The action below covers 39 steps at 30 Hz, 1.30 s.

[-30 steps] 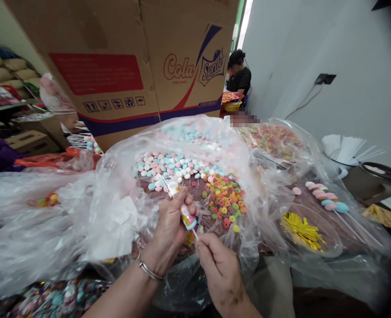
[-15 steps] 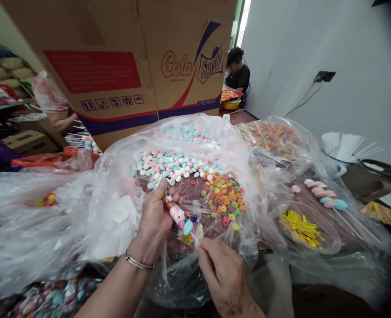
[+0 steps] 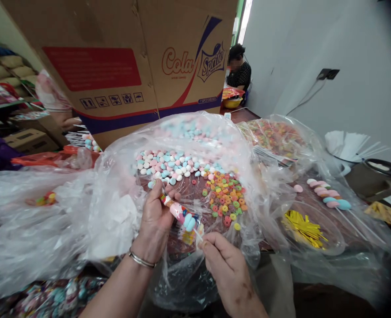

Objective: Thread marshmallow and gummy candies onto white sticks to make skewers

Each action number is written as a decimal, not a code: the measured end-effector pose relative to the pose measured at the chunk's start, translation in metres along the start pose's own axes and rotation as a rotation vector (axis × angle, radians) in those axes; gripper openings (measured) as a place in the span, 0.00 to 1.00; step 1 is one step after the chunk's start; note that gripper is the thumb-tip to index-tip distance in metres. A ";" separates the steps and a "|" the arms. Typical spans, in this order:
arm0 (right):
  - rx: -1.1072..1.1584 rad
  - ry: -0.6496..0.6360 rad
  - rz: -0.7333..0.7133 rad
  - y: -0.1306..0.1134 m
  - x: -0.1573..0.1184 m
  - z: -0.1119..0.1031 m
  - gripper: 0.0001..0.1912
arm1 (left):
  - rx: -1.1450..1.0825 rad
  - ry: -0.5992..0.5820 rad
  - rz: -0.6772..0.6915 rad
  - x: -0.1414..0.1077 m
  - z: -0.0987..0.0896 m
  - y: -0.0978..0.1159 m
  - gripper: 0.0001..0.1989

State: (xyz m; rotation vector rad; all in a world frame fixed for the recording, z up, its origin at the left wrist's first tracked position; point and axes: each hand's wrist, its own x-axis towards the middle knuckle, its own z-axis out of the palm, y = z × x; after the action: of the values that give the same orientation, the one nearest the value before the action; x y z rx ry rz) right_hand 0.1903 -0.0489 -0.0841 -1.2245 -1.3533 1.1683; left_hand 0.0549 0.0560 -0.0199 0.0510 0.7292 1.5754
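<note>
My left hand (image 3: 157, 212) wraps round the upper end of a wrapped candy skewer (image 3: 178, 212), which slants down to the right. Blue candies show at its lower end. My right hand (image 3: 223, 260) pinches the white stick (image 3: 198, 236) below them. Behind my hands, pink, white and blue candies (image 3: 168, 165) are spread inside clear plastic. Colourful ring candies (image 3: 226, 196) lie to the right of the skewer.
A large cardboard box (image 3: 115, 57) stands behind the candies. Gold ties (image 3: 304, 227) and finished-looking skewers (image 3: 329, 194) lie at right, near white sticks (image 3: 347, 143). Wrapped candies (image 3: 59, 300) are at lower left. A person (image 3: 240, 70) sits in the back.
The skewer has shifted slightly, and more of its blue candies show at the lower end. My right hand has moved slightly right, still on the stick.
</note>
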 end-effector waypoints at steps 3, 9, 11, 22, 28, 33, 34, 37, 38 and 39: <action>-0.471 0.171 -0.510 0.004 0.004 0.001 0.12 | 0.158 0.041 0.006 -0.003 0.000 -0.007 0.14; -0.916 0.347 -0.855 0.004 0.011 0.004 0.12 | 0.334 0.040 0.085 -0.008 -0.002 -0.009 0.09; -0.925 0.360 -0.853 0.003 0.012 0.006 0.12 | 0.308 0.024 0.075 -0.008 -0.005 -0.011 0.11; -0.142 0.045 -0.092 0.002 0.011 0.008 0.14 | 0.140 -0.120 0.039 -0.016 -0.014 -0.036 0.17; -0.133 0.101 -0.071 -0.004 0.017 0.009 0.15 | 0.150 -0.171 0.083 -0.023 -0.018 -0.046 0.20; -0.070 0.140 -0.052 0.003 0.021 0.011 0.13 | 0.228 -0.146 0.033 -0.035 -0.025 -0.058 0.18; -0.037 0.139 -0.053 0.004 0.022 0.013 0.13 | 0.244 -0.140 0.035 -0.038 -0.027 -0.061 0.18; 0.072 0.143 -0.009 0.005 0.024 0.016 0.14 | 0.298 -0.135 0.032 -0.043 -0.033 -0.066 0.17; 0.101 0.151 0.015 0.005 0.025 0.016 0.15 | 0.325 -0.141 0.019 -0.044 -0.035 -0.067 0.17; 0.123 0.163 0.033 0.005 0.025 0.016 0.16 | 0.353 -0.152 0.006 -0.045 -0.036 -0.067 0.16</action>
State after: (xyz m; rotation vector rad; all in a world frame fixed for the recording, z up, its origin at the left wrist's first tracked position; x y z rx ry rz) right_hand 0.1730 -0.0243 -0.0898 -1.2298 -1.1283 1.1320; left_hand 0.1053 -0.0027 -0.0633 0.4284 0.8787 1.4153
